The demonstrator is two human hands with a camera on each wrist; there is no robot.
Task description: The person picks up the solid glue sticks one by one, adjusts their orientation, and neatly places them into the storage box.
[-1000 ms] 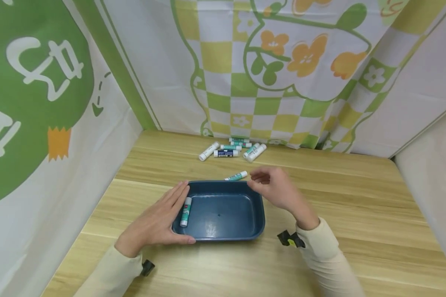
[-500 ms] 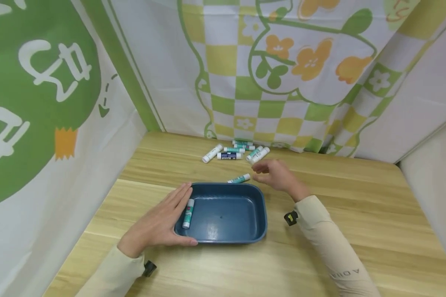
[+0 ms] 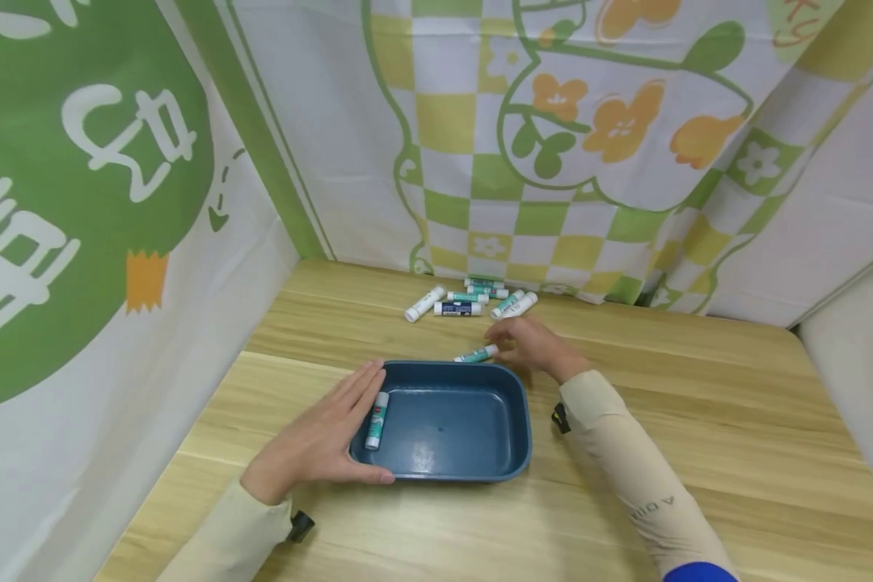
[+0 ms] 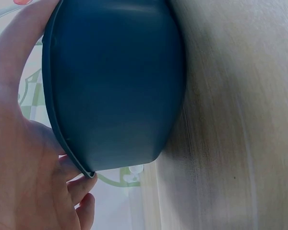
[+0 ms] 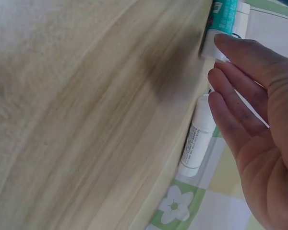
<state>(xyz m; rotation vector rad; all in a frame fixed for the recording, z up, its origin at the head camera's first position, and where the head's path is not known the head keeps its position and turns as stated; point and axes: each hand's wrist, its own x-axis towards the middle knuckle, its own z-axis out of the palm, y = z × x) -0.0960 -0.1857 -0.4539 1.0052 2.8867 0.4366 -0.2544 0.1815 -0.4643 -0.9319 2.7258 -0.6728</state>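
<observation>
A dark blue plastic basin (image 3: 444,440) stands on the table, with one green-and-white glue stick (image 3: 377,422) lying inside along its left wall. My left hand (image 3: 323,436) holds the basin's left end, thumb at the front rim and fingers at the back corner. In the left wrist view the fingertips reach past the rim (image 4: 55,115). Just behind the basin lies another green-and-white glue stick (image 3: 478,353), partly hidden by the back rim. My right hand (image 3: 534,346) is at its right end, fingers bent. The right wrist view has thumb and fingertips at the white end of a green-labelled glue stick (image 5: 223,19).
Several more glue sticks lie near the back edge: a white one (image 3: 425,304), a dark blue one (image 3: 457,309), green ones (image 3: 468,297) and a white one (image 3: 521,305) at the right. A patterned curtain (image 3: 538,202) hangs behind the wooden table (image 3: 662,404).
My right hand has moved from above the basin's back right corner, back and then down to the glue stick behind the basin. The left hand stays on the basin. The view has shifted slightly.
</observation>
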